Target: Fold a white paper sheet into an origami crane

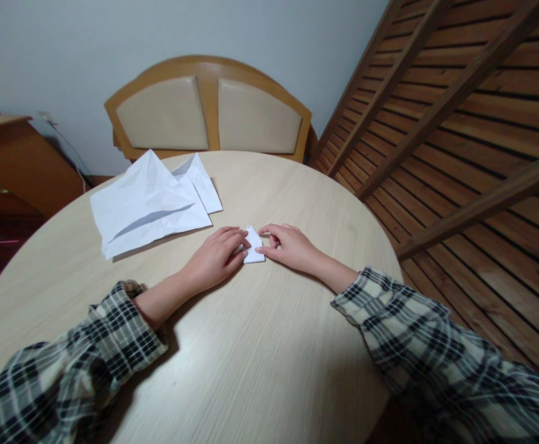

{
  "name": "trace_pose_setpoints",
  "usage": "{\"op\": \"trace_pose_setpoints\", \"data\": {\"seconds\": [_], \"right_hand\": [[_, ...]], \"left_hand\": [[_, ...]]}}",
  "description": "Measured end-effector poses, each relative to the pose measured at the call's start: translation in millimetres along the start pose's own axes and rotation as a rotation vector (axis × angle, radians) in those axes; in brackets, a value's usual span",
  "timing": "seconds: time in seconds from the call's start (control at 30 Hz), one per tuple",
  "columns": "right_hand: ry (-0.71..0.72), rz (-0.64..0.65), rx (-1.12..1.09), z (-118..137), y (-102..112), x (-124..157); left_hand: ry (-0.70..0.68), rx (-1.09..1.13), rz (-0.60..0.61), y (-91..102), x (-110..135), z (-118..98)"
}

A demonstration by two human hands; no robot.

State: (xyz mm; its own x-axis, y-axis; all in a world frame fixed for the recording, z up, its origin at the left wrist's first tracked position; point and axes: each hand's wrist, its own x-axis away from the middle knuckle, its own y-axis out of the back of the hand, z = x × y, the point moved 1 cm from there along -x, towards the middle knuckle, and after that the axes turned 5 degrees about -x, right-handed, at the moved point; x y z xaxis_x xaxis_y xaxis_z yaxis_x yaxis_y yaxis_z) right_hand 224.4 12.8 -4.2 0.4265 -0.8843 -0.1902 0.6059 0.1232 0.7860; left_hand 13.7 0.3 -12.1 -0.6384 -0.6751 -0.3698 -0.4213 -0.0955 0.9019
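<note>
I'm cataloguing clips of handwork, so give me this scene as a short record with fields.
Left hand: fingers on the left side of the small folded paper
Right hand: thumb and forefinger at the paper's right side
Small folded paper: white, pointed at its far end, between both hands
Other paper: large creased sheet, far left, partly hiding a second white piece
Surface: round pale table
Sleeves: black-and-cream plaid
Background: padded wooden backrest, slatted wood at right
</note>
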Motion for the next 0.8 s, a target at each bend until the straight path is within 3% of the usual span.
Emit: {"op": "trace_pose_setpoints", "data": {"seconds": [0.33, 0.63, 0.8], "right_hand": [[0.071, 0.028, 0.077, 4.7, 2.7, 1.1], [0.094, 0.006, -0.261, 0.2, -4.3, -0.7], [0.062, 0.044, -0.444, 2.5, -7.0, 1.5]], "left_hand": [[0.141, 0.046, -0.062, 0.4, 1.5, 0.8], [0.251, -0.056, -0.025, -3.2, 0.4, 4.8], [0.218, -0.043, -0.013, -2.2, -0.5, 3.6]]}}
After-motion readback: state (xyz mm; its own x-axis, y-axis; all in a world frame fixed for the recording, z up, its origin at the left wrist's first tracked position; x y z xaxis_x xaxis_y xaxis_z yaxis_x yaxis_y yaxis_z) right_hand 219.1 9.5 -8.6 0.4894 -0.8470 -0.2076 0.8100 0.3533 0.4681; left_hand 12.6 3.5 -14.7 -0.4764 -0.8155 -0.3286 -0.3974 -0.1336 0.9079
